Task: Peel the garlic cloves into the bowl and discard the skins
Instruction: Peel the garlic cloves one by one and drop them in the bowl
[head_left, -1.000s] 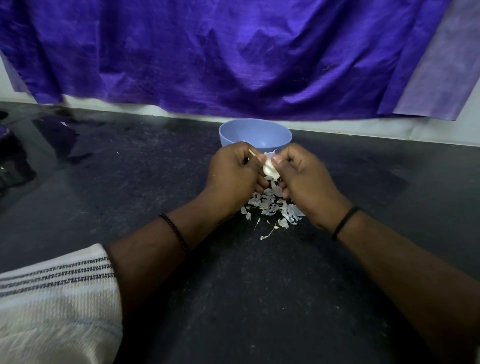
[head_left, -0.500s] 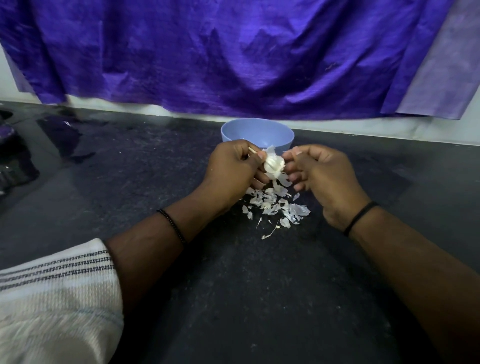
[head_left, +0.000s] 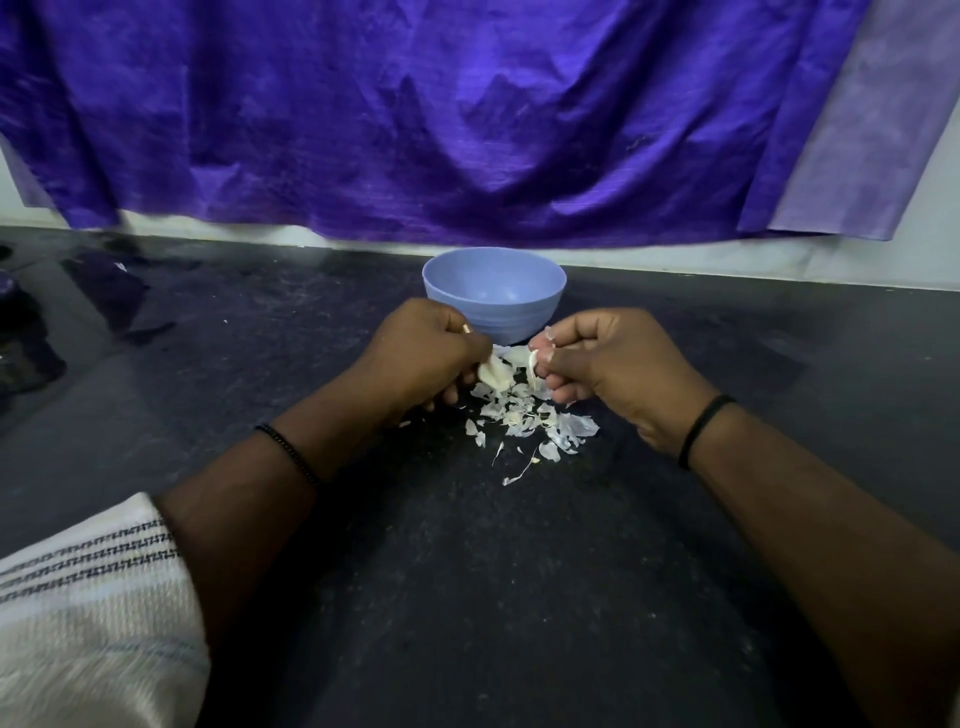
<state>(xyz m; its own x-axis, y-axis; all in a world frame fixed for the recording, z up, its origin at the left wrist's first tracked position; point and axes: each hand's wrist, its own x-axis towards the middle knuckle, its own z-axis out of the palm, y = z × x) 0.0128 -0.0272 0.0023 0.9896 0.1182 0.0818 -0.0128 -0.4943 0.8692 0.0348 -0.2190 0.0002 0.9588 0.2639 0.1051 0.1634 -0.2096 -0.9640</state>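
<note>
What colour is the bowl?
The round plastic bowl is light blue, seen best in the head view.

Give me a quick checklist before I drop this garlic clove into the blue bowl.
1. White garlic clove held in left hand: ok.
2. Clove fully peeled: cannot tell, fingers hide part of it.
3. Right hand free of skin: not ok, it pinches a white skin piece.
4. Round blue plastic bowl upright beyond the hands: ok.
5. Loose skins discarded: not ok, piled on the dark countertop.
</note>
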